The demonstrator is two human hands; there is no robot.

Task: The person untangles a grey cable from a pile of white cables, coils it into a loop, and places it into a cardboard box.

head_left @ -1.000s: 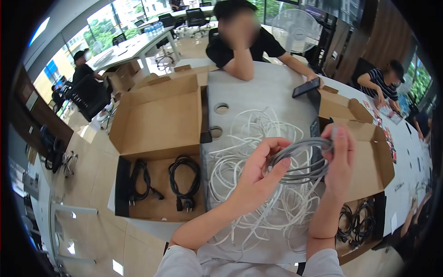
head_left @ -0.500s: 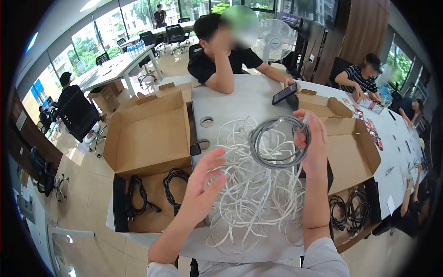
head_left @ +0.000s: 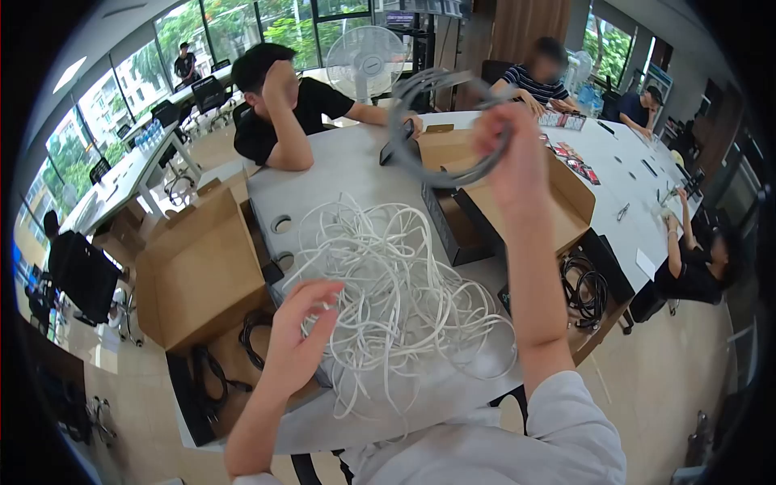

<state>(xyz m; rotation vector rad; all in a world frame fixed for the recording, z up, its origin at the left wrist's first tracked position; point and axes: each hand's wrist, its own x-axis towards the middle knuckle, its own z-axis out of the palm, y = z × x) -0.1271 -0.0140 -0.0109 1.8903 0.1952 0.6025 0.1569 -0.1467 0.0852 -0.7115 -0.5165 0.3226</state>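
A coiled grey cable [head_left: 404, 153] hangs from my right hand [head_left: 513, 158], whose fingers are closed on its right side, raised above the boxes on the right. My left hand [head_left: 301, 331] has its fingers apart and holds nothing, at the left edge of a tangled heap of white cables [head_left: 396, 283] on the table. Left of the heap stands an open cardboard box [head_left: 202, 275] with coiled black cables [head_left: 208, 378] inside. Another open box [head_left: 566, 194] on the right holds more black cables [head_left: 584, 289], partly behind my right forearm.
Across the grey-white table [head_left: 339, 170] a person in black [head_left: 303, 117] leans on an elbow beside a phone [head_left: 388, 152]. Further people sit along the right side near small red packets [head_left: 578, 166]. A white fan [head_left: 365, 65] stands behind.
My right hand has lifted the grey coil up and away from the white heap, toward the right-hand boxes. The view has turned right. My left hand remains open beside the heap.
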